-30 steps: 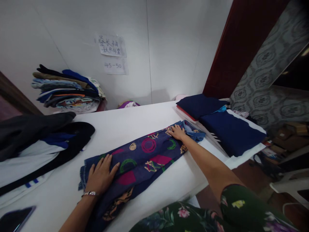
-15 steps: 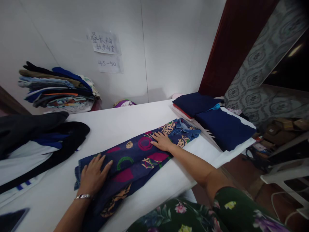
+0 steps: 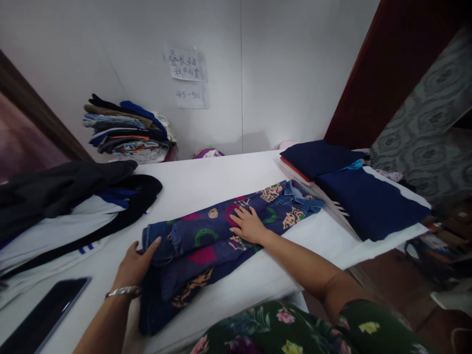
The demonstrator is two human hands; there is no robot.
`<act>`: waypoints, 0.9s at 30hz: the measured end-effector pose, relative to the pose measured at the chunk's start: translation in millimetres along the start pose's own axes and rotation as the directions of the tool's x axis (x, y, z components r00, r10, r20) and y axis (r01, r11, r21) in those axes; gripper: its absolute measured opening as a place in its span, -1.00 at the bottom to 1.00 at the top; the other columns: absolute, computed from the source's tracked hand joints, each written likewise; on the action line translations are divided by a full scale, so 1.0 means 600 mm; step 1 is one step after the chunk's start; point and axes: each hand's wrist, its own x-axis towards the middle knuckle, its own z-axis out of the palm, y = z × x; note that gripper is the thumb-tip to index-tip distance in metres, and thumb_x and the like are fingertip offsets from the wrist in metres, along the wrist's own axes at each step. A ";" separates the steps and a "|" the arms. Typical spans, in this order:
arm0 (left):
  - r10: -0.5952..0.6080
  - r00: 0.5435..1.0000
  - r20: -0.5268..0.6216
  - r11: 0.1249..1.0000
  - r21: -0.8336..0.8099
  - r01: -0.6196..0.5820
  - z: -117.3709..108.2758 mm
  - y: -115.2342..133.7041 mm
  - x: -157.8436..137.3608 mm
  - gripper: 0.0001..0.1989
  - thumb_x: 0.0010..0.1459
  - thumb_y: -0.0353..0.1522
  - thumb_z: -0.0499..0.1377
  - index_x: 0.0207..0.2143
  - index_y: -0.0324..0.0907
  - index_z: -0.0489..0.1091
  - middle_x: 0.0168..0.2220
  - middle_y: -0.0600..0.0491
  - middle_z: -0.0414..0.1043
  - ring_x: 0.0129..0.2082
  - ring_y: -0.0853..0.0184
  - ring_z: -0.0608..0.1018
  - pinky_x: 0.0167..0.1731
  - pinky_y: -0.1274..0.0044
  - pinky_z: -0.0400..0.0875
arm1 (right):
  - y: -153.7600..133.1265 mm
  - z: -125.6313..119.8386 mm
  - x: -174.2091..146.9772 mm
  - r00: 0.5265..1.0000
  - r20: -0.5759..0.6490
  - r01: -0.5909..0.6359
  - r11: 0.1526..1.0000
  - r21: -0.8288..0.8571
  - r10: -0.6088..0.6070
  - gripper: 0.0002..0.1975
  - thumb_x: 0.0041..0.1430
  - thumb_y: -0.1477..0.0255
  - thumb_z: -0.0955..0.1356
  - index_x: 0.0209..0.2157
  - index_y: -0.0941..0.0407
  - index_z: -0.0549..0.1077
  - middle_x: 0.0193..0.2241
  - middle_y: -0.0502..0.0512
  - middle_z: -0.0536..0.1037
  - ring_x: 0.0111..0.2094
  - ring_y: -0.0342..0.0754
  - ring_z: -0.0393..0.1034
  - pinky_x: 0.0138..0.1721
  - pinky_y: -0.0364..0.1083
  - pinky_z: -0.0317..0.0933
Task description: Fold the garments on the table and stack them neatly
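Note:
A patterned blue denim jacket (image 3: 206, 255) lies lengthwise across the white table, its collar at the right and its hem at the left. My left hand (image 3: 138, 260) grips the hem end, thumb on top and the other fingers partly hidden at the edge. There the hem is turned back over the body. Flat on the jacket's middle rests my right hand (image 3: 249, 225), fingers spread and holding nothing.
Folded navy garments (image 3: 368, 196) lie at the table's right end. Loose dark and white clothes (image 3: 84, 216) are heaped on the left, near a phone (image 3: 47, 314). Behind stands a stack of folded clothes (image 3: 127, 130). Paper signs (image 3: 188, 64) hang on the wall.
My left hand has gone from lying flat on the lower jacket to gripping its hem, which is now folded back. My right hand stays on the jacket. The view has shifted left.

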 end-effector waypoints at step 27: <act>0.043 0.995 -0.084 0.942 -0.328 -0.069 -0.070 0.022 0.048 -0.17 -0.20 -0.38 0.32 0.19 -0.17 0.16 0.02 -0.09 0.45 0.01 0.13 0.48 0.06 0.38 0.30 | -0.126 -0.017 0.068 0.970 0.044 0.221 0.945 0.240 -0.238 -0.39 0.31 0.13 0.11 0.31 0.05 0.00 0.33 0.15 -0.07 0.34 0.05 -0.25 0.27 0.19 -0.33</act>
